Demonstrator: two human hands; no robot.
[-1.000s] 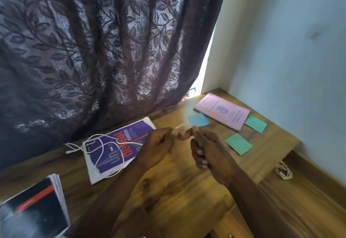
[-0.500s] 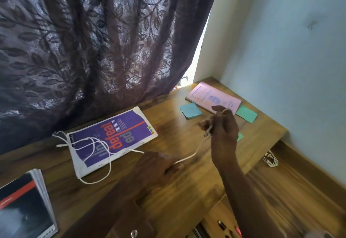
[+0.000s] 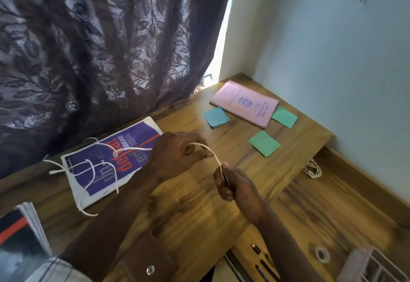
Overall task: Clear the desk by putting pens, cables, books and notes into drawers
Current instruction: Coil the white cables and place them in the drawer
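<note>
Half a second ago the left hand [image 3: 177, 156] lay flat on the bench [image 3: 195, 210]. Now it is lifted and close to the right hand [image 3: 233, 185], which has dropped back toward the person. The white cable [image 3: 211, 152] arcs between them. The left hand's thumb and fingers are curled and pinch it, and the right hand's fingers are closed round its end, which is hidden in the fist. The rest of the cable trails left in loose loops over the purple book [image 3: 115, 159], with one loop spilling onto the bench. Beyond the hands lie a pink booklet [image 3: 244, 104], a blue note [image 3: 216, 117] and two green notes [image 3: 284, 117] [image 3: 264, 143]. A black-and-red book [image 3: 20, 233] is cut off at the lower left. Below the bench edge an open drawer [image 3: 246, 246] holds dark pens [image 3: 264, 266], blurred and cut by the frame. A second coiled cable [image 3: 312, 169] lies on the floor.
</note>
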